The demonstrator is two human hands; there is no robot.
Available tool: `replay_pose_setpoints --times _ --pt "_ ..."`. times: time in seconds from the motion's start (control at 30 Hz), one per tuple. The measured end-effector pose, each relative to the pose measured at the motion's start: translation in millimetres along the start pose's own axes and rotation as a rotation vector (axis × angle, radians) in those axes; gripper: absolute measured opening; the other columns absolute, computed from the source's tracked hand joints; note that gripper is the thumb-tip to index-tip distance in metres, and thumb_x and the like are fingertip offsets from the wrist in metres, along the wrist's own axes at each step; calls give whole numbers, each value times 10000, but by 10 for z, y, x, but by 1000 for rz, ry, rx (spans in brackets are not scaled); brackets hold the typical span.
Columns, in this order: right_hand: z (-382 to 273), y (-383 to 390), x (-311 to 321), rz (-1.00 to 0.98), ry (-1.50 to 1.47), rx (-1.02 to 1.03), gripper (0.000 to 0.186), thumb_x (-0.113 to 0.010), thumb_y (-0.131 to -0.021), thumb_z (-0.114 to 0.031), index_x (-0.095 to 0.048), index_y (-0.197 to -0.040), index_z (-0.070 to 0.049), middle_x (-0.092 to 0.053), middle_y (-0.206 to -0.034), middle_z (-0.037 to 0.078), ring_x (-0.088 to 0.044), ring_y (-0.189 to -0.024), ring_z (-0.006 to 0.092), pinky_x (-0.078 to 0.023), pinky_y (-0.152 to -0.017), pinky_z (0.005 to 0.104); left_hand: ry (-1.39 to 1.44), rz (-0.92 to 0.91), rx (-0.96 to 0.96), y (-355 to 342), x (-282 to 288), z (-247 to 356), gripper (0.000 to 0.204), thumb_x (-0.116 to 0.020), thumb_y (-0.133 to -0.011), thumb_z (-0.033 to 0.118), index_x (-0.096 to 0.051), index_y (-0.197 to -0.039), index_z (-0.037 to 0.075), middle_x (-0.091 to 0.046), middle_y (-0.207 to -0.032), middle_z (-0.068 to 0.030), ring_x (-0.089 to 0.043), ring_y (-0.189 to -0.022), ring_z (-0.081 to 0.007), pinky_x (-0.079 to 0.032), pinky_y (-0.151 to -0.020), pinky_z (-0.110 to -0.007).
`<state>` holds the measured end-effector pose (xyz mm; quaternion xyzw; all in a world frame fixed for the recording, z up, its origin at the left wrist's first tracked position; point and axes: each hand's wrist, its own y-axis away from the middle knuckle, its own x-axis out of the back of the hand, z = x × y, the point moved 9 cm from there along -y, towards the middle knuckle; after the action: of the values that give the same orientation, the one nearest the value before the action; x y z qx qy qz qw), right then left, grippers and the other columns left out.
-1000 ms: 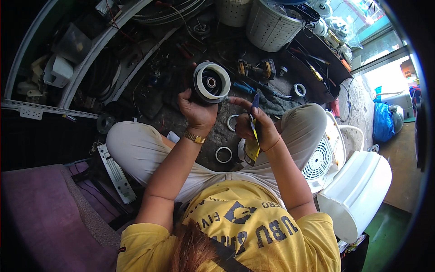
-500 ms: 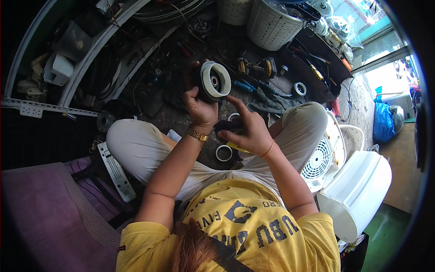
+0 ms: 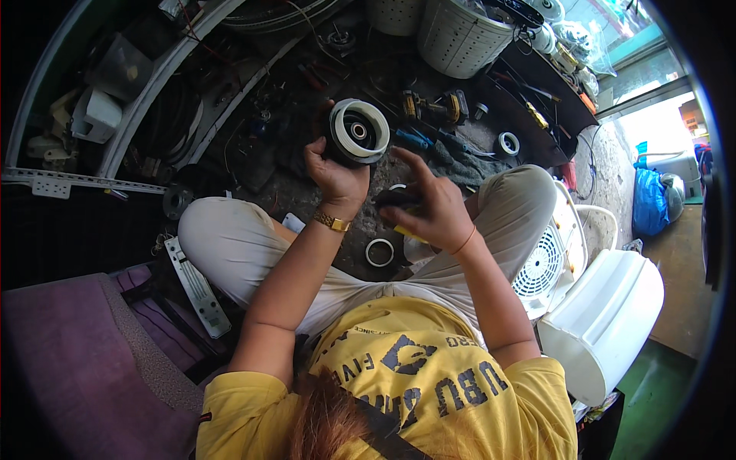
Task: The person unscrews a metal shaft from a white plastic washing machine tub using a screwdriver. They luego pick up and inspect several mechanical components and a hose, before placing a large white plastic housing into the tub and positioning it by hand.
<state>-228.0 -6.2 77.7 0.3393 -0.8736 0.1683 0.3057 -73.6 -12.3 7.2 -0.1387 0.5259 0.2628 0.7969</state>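
Note:
My left hand [image 3: 337, 175] grips a black round part [image 3: 346, 155] with a white threaded collar [image 3: 372, 115] and a small bearing deep in its centre. Just right of it, my right hand [image 3: 433, 215] has its index finger raised toward the part, apart from it, while the other fingers are round a black-and-yellow item [image 3: 399, 201], largely hidden. A loose white ring [image 3: 369, 252] lies on the dark floor between my legs. Beyond the hands lie a yellow-and-black drill [image 3: 452, 107], blue-handled pliers [image 3: 412, 138], a dark cloth [image 3: 452, 165] and another white ring [image 3: 507, 136].
White perforated baskets [image 3: 460, 42] and a dark tray of tools [image 3: 537, 115] are at the back. A curved metal shelf [image 3: 146, 92] spans the left, above a purple cushion [image 3: 69, 345]. White plastic casings [image 3: 598, 322] stand by my right leg, near a blue bag [image 3: 650, 203].
My left hand has raised and tilted the round part slightly. My right hand has turned palm-down and lifted its index finger; the black-and-yellow item, earlier upright, is now mostly covered by it.

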Motion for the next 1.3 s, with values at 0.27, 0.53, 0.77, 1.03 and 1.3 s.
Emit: replay_pose_setpoints --times 0.27,0.53,0.77,1.03,1.3 --pt "56 -76 -95 -40 142 17 794 -708 -687 -419 -362 -1324 -93 -621 -637 143 -627 -644 353 -490 -581 428 -12 2 21 -18 13 -60 566 -363 -801 338 -503 -1275 61 -548 -1253 -124 -492 -1192 -258 -351 -1040 -409" --pt "-79 -36 -250 -84 270 -29 868 -704 -702 -441 -313 -1362 -34 -590 -593 121 -608 -600 340 -450 -544 417 -164 -125 -151 53 -166 78 554 -372 -803 301 -442 -1302 71 -512 -1281 -145 -470 -1209 -274 -354 -1044 -415" --pt "-208 -24 -291 -108 239 -22 892 -700 -692 -471 -308 -1360 -29 -569 -575 129 -603 -601 349 -450 -548 412 -280 -221 -197 83 -283 151 574 -396 -727 236 -399 -1280 81 -468 -1269 -109 -440 -1212 -246 -335 -1043 -391" --pt "-319 0 -273 -141 134 -4 857 -731 -684 -424 -354 -1324 4 -598 -631 149 -621 -643 350 -475 -604 395 -653 -378 -392 131 -377 215 602 -417 -694 326 -418 -1244 81 -427 -1316 -133 -416 -1209 -246 -344 -1010 -392" --pt "-344 -48 -17 -193 -517 -9 776 -799 -682 -261 -406 -1272 55 -636 -993 137 -613 -925 178 -479 -800 287 -915 -635 -528 240 -550 219 564 -458 -713 332 -446 -1197 41 -410 -1276 -140 -419 -1154 -233 -334 -994 -375"
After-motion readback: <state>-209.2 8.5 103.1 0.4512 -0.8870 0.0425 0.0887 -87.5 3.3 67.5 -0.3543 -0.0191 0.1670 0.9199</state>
